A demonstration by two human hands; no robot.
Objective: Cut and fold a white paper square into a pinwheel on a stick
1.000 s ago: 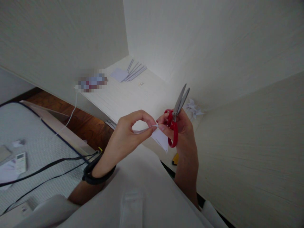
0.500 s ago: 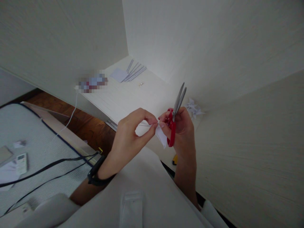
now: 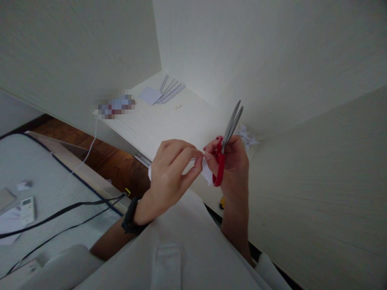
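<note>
My left hand is closed in a pinch, its fingertips meeting those of my right hand. What it grips is mostly hidden; a bit of something white shows inside the finger loop and another behind the hand. My right hand holds a pair of scissors by the red handles, blades pointing up and slightly parted. Its thumb and index finger also pinch close to a small white piece of paper hanging below the fingertips. Both hands are above the near part of the white tabletop.
A square of paper, several thin strips and a tiny pale item lie toward the back. Crumpled paper scraps sit at right by the wall. A blurred-out object is at the left edge, near a white cable. A remote lies on the bed.
My left hand has turned so its back faces up more, with the fingers curled closer together. The scissors' blades have tilted slightly to the right.
</note>
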